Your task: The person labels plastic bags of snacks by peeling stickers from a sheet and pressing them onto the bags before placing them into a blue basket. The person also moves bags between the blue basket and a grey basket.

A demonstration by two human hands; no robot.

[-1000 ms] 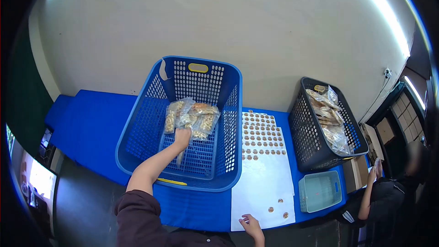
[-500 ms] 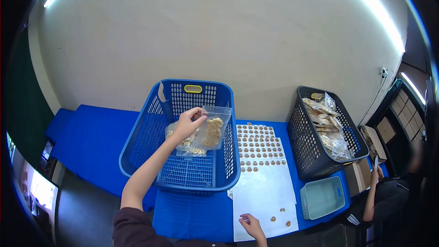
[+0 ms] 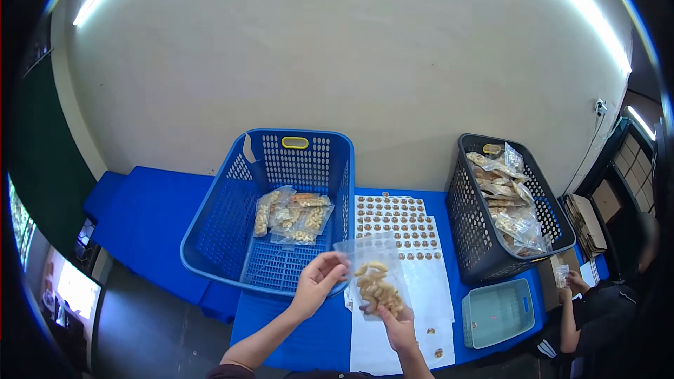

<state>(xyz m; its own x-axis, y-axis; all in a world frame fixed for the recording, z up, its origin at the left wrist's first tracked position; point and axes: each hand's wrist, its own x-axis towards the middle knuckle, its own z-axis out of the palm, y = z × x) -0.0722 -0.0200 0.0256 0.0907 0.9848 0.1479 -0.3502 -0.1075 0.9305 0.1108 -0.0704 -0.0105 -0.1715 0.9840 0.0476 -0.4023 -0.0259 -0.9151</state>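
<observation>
My right hand [image 3: 399, 326] grips the lower part of a clear zip bag of cashews [image 3: 375, 282], thumb across its front. The bag is tilted over white sheets [image 3: 432, 295] bearing rows of round brown stickers [image 3: 414, 223]. At the bag's left edge is my left hand [image 3: 323, 286], its fingers bent and thumb apart, with nothing held between them. Similar bags of nuts [image 3: 298, 217] lie in the blue basket [image 3: 200, 238], just beyond my left hand.
A dark basket [image 3: 470, 238] filled with packed bags [image 3: 509, 200] stands to the right. A pale green tray [image 3: 495, 316] sits before it on the blue-covered table [image 3: 281, 330]. At the far right, a person [image 3: 597, 319] holds a small packet [image 3: 562, 275].
My left hand has brought the bag out from over the blue basket, toward me and right. My right hand has risen from the sheet and taken hold of the bag.
</observation>
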